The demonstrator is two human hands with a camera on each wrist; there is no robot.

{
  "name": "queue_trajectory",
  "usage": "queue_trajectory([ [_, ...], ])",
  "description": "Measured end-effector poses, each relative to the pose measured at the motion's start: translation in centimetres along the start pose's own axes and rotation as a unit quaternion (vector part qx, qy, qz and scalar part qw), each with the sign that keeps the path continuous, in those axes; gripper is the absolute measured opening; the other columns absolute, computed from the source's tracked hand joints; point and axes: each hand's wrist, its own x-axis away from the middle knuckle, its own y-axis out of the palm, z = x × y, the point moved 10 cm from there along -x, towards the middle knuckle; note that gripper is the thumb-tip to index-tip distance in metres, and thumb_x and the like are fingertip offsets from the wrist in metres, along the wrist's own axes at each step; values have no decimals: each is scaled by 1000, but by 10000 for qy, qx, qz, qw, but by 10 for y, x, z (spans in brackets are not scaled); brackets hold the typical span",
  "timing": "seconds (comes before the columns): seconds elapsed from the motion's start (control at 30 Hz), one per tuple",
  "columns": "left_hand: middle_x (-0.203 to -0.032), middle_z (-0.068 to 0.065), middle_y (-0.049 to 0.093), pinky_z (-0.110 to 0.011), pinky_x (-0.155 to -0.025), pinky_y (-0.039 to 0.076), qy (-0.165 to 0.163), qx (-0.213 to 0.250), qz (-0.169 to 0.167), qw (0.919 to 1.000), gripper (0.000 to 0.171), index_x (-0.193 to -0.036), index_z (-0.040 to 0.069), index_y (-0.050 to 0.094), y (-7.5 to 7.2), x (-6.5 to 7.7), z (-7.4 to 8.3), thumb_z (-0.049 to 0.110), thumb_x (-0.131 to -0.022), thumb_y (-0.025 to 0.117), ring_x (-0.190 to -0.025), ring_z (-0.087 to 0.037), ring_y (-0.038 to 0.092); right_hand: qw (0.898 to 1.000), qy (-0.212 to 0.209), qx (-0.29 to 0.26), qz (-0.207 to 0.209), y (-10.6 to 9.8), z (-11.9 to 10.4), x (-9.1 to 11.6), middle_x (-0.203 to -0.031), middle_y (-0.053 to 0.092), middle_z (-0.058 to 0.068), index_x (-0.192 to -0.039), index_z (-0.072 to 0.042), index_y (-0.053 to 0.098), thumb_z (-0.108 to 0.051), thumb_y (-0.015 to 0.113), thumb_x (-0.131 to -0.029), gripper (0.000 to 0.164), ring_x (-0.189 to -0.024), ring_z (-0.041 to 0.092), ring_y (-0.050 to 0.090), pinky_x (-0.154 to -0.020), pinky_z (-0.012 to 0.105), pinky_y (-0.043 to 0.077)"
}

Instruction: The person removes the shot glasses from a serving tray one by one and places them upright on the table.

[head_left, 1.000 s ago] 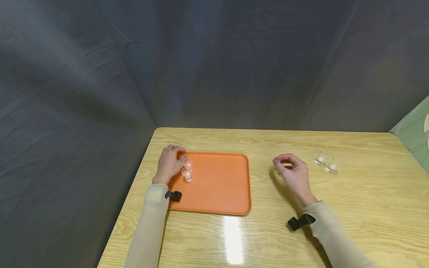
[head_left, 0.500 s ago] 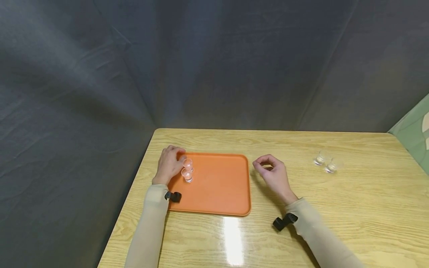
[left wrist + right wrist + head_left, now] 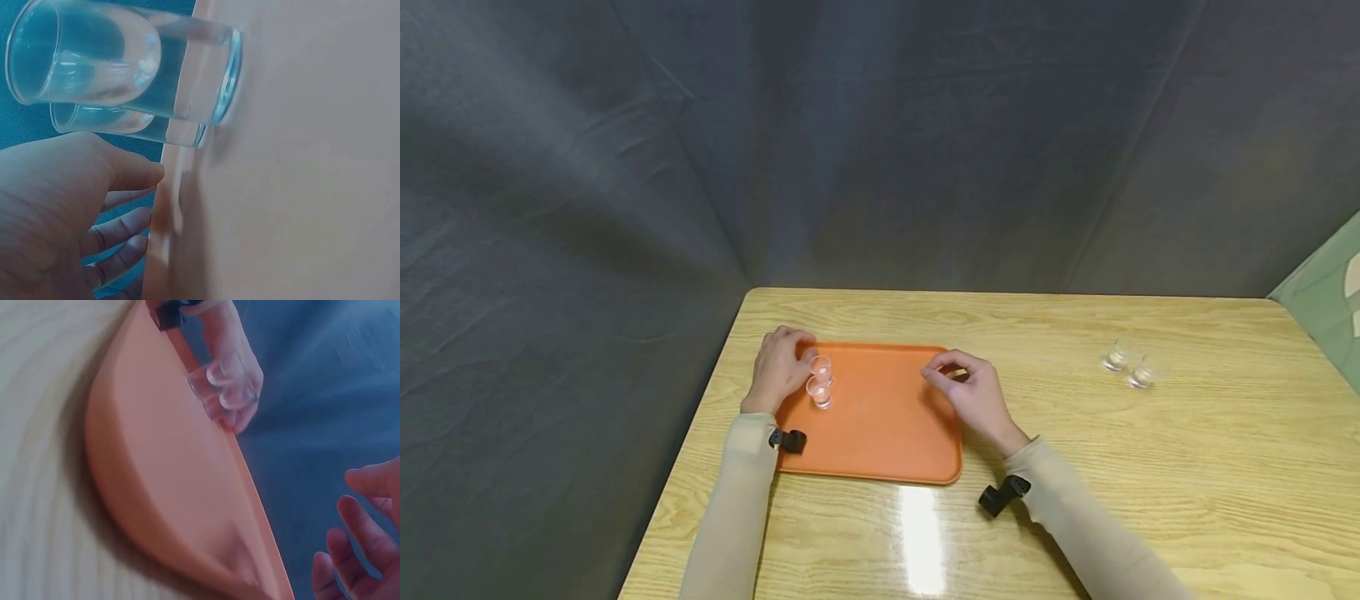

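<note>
In the head view, two small clear shot glasses stand close together at the left end of an orange tray [image 3: 887, 417], the near glass [image 3: 822, 393] in front of the far glass [image 3: 823, 365]. My left hand [image 3: 776, 368] is at the tray's left edge beside the glasses. The left wrist view shows its thumb [image 3: 134, 170] below the glasses, with loosely bent fingers and nothing gripped. Over the tray's right part hovers my right hand [image 3: 973, 392], its thumb and fingers loosely bent. Nothing is between its fingers [image 3: 369, 534] in the right wrist view.
Two more clear shot glasses stand on the wooden table [image 3: 1225, 433], a left one [image 3: 1116, 358] and a right one [image 3: 1143, 372], well to the right of the tray. A dark curtain [image 3: 925, 150] hangs along the table's back and left side.
My right hand has moved left, from the table beside the two right-hand glasses to above the tray's right part. The left hand and all the glasses look the same.
</note>
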Motion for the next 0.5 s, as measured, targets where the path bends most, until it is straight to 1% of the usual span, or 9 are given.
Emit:
queue_trajectory([
  [0.13, -136, -17, 65, -56, -108, 48, 15, 8, 11, 10000, 30, -129, 10, 75, 0, 0, 1, 25, -103, 68, -129, -41, 56, 9995, -118, 156, -230, 17, -6, 1, -99, 78, 9, -100, -6, 80, -12, 79, -95, 8, -90, 15, 69, -83, 26, 56],
  [0.3, -134, -17, 66, -56, -108, 48, 69, -6, 47, 10000, 29, -127, 9, 75, -1, -1, 1, 24, -103, 68, -128, -42, 56, 9979, -243, 244, -557, 36, -15, 2, -108, 78, 10, -113, -3, 79, -13, 74, -99, 18, -97, 19, 70, -86, 28, 57],
  [0.4, -134, -18, 66, -57, -107, 49, 93, -26, 50, 9999, 29, -127, 9, 75, -1, -1, 1, 24, -103, 68, -128, -42, 56, 9964, -298, 246, -752, 48, -20, 2, -107, 79, 10, -116, -1, 78, -12, 74, -99, 20, -97, 21, 71, -89, 33, 58],
  [0.5, -135, -18, 65, -57, -107, 49, 69, -26, 34, 10000, 29, -127, 9, 75, -1, 0, 0, 25, -103, 68, -128, -42, 56, 9950, -331, 215, -917, 61, -22, 3, -106, 79, 9, -117, -1, 77, -12, 74, -98, 22, -96, 20, 71, -91, 37, 58],
])
